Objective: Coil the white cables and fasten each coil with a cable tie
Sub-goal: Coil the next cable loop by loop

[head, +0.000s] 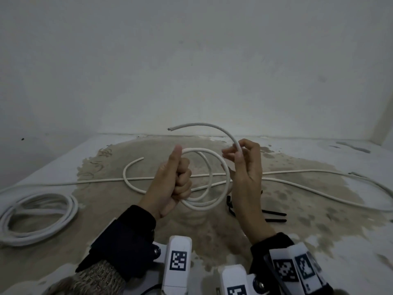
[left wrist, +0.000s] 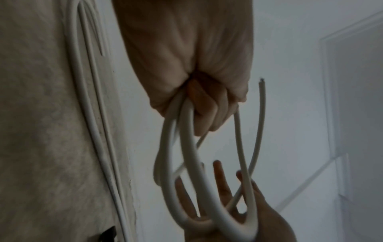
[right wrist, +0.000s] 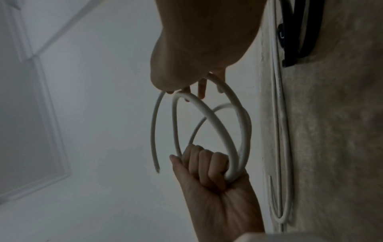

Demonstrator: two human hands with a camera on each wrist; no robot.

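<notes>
Head view, frame centre: the left hand (head: 170, 184) is fisted round the loops of a white cable coil (head: 209, 184), thumb raised. The right hand (head: 244, 167) pinches the coil's free tail, which arches up toward the wall. At lower right lie black cable ties (head: 274, 217) on the floor (head: 212, 235); a finished coil (head: 36, 216) rests at left, and loose cables (head: 319, 184) run across behind.

The worktop (head: 319, 241) is white with a large worn, tan patch across its middle. At the left edge of the frame lies a bundled white coil (head: 36, 218). Two loose white cables (head: 314, 172) run across the middle from left to right, one curling into an open loop left of centre. Black cable ties (head: 274, 217) lie right of centre.
</notes>
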